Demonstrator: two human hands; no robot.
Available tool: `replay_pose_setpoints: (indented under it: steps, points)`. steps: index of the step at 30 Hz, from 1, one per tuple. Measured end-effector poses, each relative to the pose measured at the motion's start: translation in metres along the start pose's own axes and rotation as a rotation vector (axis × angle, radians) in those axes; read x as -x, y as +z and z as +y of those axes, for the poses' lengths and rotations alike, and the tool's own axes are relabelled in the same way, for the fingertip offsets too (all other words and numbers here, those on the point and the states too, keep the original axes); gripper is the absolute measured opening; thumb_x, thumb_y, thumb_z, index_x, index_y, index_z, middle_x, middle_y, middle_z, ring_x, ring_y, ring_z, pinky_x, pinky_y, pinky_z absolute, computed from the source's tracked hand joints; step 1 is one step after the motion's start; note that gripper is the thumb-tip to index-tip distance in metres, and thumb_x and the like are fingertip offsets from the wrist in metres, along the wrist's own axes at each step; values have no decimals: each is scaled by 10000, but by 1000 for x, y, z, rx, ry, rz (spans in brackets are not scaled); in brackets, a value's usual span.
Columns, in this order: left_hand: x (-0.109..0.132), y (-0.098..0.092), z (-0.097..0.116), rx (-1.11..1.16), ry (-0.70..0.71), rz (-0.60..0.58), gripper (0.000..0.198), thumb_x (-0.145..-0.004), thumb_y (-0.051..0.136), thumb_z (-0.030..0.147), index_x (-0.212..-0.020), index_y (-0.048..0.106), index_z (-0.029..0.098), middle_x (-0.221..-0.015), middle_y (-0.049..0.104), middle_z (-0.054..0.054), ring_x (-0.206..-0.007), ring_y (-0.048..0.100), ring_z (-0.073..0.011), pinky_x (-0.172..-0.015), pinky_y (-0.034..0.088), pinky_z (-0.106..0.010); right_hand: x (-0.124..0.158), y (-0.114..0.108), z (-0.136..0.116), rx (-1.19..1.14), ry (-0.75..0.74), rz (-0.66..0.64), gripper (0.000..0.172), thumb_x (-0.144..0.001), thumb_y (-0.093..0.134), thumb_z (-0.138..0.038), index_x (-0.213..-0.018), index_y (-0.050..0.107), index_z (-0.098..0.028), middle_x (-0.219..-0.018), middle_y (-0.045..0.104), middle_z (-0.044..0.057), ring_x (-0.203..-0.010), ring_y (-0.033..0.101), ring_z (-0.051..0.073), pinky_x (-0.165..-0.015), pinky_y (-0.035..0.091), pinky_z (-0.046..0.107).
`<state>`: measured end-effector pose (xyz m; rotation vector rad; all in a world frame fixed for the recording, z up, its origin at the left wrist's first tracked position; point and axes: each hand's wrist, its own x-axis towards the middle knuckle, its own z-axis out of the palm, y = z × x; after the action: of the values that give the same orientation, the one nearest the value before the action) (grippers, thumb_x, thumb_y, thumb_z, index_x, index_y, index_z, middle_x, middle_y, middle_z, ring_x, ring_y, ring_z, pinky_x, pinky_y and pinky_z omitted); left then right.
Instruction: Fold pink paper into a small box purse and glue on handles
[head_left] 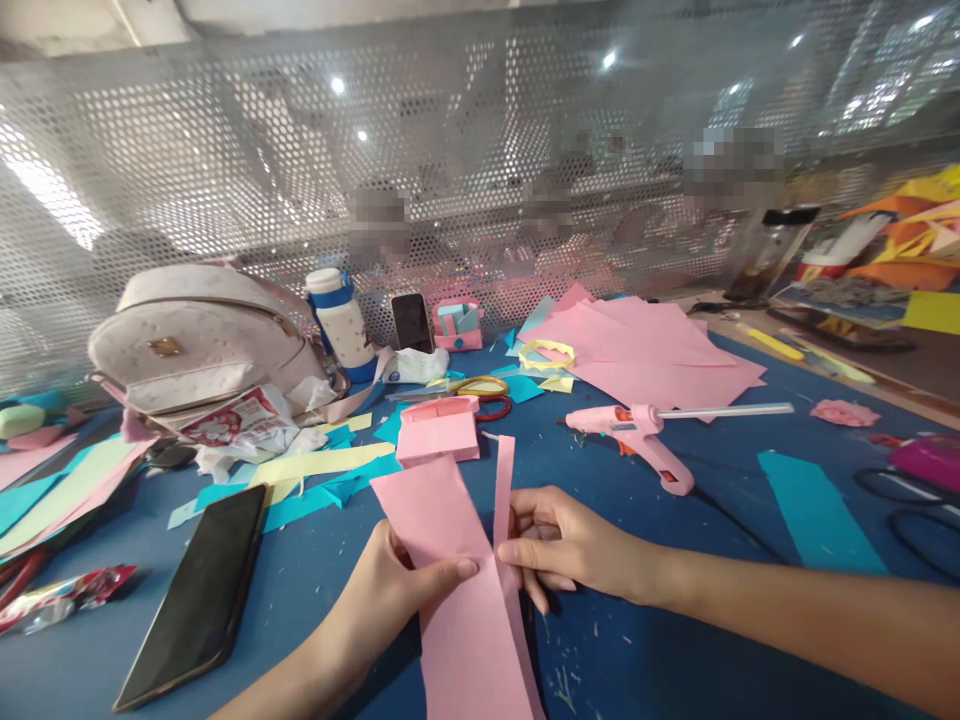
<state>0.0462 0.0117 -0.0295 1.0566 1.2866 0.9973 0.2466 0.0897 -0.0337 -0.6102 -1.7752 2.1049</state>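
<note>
One long, flat sheet of pink paper (pixel 466 640) is up close over the blue worktop (pixel 315 560), pretty plain and smooth, slanted top edge. A narrow pink paper strip (pixel 505 490) runs along its right side, standing apart at the top; can't tell if they're joined lower down. Left hand (pixel 405 575) has its fingers closed on the sheet, thumb across the front. Right hand (pixel 551 545) pinches the strip between thumb and fingers. Small pink paper box (pixel 439 440) just beyond, pink glue gun (pixel 637 428) off right.
</note>
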Motion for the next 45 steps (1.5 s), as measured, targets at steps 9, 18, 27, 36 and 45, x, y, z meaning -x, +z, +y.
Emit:
replay_pose_setpoints:
  steps: [9, 18, 27, 36, 45]
  points:
    - [-2, -2, -2, -6, -21, -2, 391, -647, 838, 378, -905, 752, 97, -904, 774, -118, -799, 719, -254, -678, 565, -258, -1, -2, 1, 9, 25, -36, 312, -853, 669, -420, -893, 537, -140, -677, 576, -32, -440, 554, 38, -356, 280, 133]
    - [-4, -3, -6, -4, 12, -52, 374, -658, 834, 357, -919, 724, 113, -888, 774, -96, -790, 723, -251, -652, 573, -256, -1, -1, -1, 24, 23, -50, 300, -845, 683, -404, -939, 600, -132, -638, 550, -46, -415, 518, 26, -358, 272, 133]
    - [3, 6, 5, 24, 15, 20, 398, -603, 863, 349, -901, 739, 116, -859, 774, -80, -818, 719, -255, -684, 569, -259, 1, 0, 1, -15, -1, -8, 250, -826, 713, -345, -910, 595, -141, -641, 570, -36, -440, 535, 39, -369, 270, 133]
    - [4, 5, 4, 22, 7, 3, 407, -612, 854, 361, -905, 734, 105, -904, 773, -103, -822, 722, -264, -687, 573, -274, 1, 1, 1, -22, -5, 3, 283, -811, 725, -362, -902, 568, -144, -700, 594, -15, -448, 534, 40, -369, 268, 143]
    - [4, 6, 6, 31, 5, -26, 372, -645, 834, 381, -882, 744, 110, -908, 774, -115, -824, 728, -279, -693, 580, -283, 2, 2, 3, 9, -20, -2, 281, -834, 695, -381, -940, 562, -157, -698, 586, -24, -459, 543, 48, -380, 272, 156]
